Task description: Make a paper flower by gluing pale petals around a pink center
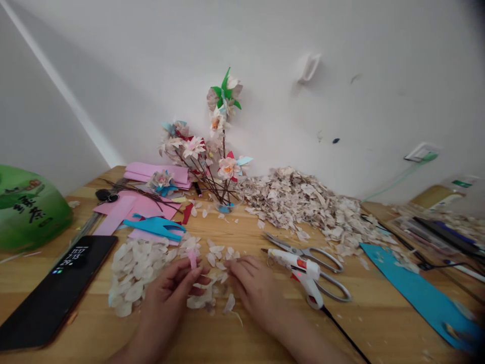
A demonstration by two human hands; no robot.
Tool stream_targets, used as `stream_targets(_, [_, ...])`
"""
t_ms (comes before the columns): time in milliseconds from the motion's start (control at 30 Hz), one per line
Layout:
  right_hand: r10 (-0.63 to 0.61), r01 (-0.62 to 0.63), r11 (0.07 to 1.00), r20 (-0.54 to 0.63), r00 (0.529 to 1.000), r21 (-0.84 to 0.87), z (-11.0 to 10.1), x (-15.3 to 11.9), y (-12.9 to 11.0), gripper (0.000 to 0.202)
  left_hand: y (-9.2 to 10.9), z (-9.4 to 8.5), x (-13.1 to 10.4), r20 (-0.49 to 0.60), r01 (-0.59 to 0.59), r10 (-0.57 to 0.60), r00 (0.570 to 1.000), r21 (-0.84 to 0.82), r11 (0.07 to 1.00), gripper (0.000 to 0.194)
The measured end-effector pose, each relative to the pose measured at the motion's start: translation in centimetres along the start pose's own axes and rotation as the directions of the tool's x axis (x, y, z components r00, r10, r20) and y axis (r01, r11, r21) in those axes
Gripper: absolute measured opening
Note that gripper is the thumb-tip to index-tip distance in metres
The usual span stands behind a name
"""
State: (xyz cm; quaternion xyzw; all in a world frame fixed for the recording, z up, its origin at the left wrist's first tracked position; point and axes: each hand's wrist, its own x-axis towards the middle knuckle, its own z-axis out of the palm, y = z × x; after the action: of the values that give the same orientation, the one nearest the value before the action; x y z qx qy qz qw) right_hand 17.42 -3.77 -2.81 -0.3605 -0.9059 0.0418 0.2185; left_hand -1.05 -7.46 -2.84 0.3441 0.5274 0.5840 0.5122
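Between the thumb and fingers of my left hand (pixel 172 290) is a small pink strip (pixel 193 259), its top sticking up. My right hand (pixel 255 285) lies palm down over loose pale petals (pixel 216 251) on the table; its fingertips reach the petals, and whether it pinches one is hidden. A spread of round whitish petals (pixel 132 270) lies left of my left hand. To the right of my right hand rest a white glue gun (pixel 299 268) and grey-handled scissors (pixel 335 288).
Handmade flowers (pixel 227 167) on stems stand at the back beside a big petal heap (pixel 303 197). Pink paper (pixel 140 202), blue cut paper (pixel 155 226) and a phone (pixel 60 293) lie left. A blue sheet (pixel 413 288) is at right, a green package (pixel 32 210) far left.
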Motion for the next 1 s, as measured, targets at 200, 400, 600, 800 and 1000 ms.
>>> stream_targets(200, [-0.125,0.13,0.992,-0.248,0.961,0.004,-0.1,-0.8,0.0,0.032,0.5,0.3,-0.1,-0.022,0.109,-0.11,0.994,-0.036,0.993,0.027])
stream_targets(400, [0.096,-0.096,0.995,-0.057,0.994,0.005,-0.2,-0.9,0.0,0.036,0.9,0.4,-0.2,-0.029,0.108,-0.108,0.994,-0.015,0.994,0.028])
stream_targets(600, [0.124,-0.133,0.983,0.073,0.99,0.13,-0.5,-0.3,-0.7,0.035,-0.1,0.2,0.2,0.067,0.052,-0.058,0.996,0.083,0.995,0.025])
stream_targets(800, [0.083,-0.113,0.984,0.211,0.974,0.136,-1.1,0.1,-1.3,0.032,-0.8,0.2,0.2,0.231,-0.099,0.03,0.972,0.293,0.951,0.021])
stream_targets(1000, [0.141,-0.164,0.978,0.168,0.976,0.127,-0.9,-0.4,-0.6,0.031,-0.2,0.1,0.4,0.125,-0.062,0.036,0.992,0.211,0.976,0.022])
